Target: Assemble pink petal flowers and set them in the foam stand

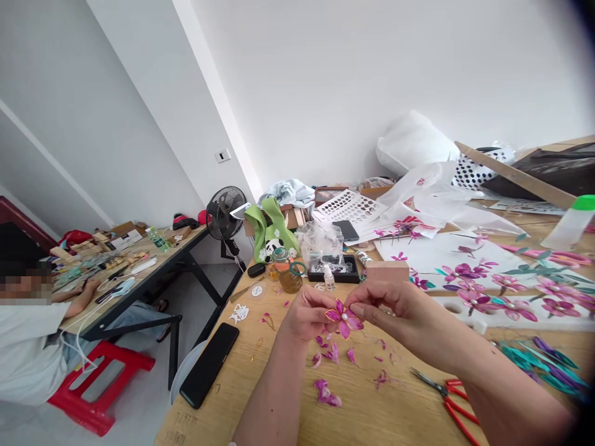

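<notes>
Between my two hands is a magenta artificial flower (pixel 344 318) with gold-edged petals and a pearl-like centre. My left hand (pixel 304 314) pinches its left side with thumb and finger. On the right side, my right hand (pixel 383 305) grips a petal edge between thumb and fingertips. Below them, loose purple-pink petals (pixel 328 394) lie scattered over the wooden table (pixel 279 384). Red-handled scissors (pixel 449 391) rest under my right forearm, partly covered by it. A small clear bottle (pixel 329 278) stands just behind the hands.
A black phone (pixel 210 364) lies at the table's left edge. A jar of brown liquid (pixel 289 272) stands behind. Finished flowers (pixel 497 291) fill a white foam block at the right. At another table, a person (pixel 32 347) sits near a red stool (pixel 100 384).
</notes>
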The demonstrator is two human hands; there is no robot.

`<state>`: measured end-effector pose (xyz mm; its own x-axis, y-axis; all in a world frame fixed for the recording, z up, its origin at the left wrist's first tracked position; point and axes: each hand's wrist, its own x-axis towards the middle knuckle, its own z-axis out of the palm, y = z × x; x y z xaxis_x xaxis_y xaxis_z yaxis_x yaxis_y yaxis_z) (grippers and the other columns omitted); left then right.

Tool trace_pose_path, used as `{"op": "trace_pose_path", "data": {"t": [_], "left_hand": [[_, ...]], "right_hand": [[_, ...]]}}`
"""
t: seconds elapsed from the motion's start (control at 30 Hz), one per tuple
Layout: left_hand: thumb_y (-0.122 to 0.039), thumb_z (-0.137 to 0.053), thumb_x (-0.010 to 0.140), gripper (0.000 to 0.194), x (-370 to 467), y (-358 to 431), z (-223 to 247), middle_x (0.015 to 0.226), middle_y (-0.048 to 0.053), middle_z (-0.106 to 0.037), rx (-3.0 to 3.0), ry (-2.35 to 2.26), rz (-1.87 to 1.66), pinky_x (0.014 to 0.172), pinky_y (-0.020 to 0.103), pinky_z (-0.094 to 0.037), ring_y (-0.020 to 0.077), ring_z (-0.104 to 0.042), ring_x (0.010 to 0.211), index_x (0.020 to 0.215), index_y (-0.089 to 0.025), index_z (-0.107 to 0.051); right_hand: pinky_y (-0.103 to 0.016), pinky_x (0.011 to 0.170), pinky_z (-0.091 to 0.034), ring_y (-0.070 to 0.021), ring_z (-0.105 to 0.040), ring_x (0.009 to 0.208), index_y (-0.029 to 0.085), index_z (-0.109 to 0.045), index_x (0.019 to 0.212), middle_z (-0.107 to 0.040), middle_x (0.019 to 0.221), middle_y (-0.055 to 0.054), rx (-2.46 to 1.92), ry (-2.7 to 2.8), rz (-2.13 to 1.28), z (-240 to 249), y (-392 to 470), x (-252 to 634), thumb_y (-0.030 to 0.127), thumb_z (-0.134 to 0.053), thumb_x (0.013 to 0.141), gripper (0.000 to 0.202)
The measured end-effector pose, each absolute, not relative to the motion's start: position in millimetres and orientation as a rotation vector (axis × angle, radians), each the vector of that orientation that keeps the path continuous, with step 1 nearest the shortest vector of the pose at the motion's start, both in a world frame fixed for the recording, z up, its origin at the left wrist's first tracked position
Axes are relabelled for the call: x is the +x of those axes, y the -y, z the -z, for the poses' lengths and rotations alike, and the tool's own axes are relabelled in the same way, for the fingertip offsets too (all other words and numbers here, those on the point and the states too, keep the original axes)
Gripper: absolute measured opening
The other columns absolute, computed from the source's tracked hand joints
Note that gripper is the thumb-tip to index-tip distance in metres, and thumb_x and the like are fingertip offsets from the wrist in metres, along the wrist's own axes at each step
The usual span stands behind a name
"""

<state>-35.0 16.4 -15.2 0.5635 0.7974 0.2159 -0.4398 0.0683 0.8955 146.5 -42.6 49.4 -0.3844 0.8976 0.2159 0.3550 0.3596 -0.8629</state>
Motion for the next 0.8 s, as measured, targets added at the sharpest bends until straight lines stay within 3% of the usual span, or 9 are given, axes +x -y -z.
{"op": "trace_pose_path", "data": {"t": [0.33, 0.8], "left_hand": [[-0.025, -0.082, 0.042, 0.022, -31.9, -20.1, 25.7, 0.042, 0.005, -0.058, 1.003, -0.322, -0.862, 0.033, 0.019, -0.024, 0.0069, -0.041, 0.029, 0.054, -0.010, -0.071], [-0.026, -0.078, 0.043, 0.022, -32.2, -21.9, 34.1, 0.036, 0.004, -0.051, 1.027, -0.373, -0.753, 0.033, 0.020, -0.021, 0.0070, -0.038, 0.028, 0.052, -0.008, -0.069]], "right_hand": [[-0.024, 0.055, -0.037, -0.0124, -0.050, 0.061, 0.021, -0.068, 0.078, -0.061, 0.067, 0.000, -1.079, 1.947, -0.937, -49.6, 43.3, 144.5, 0.036, -0.053, 0.085, 0.023], [-0.025, 0.053, -0.035, -0.0123, -0.046, 0.060, 0.018, -0.065, 0.075, -0.057, 0.066, 0.000, -1.075, 2.046, -1.002, -46.7, 43.3, 149.4, 0.045, -0.049, 0.087, 0.034]]}}
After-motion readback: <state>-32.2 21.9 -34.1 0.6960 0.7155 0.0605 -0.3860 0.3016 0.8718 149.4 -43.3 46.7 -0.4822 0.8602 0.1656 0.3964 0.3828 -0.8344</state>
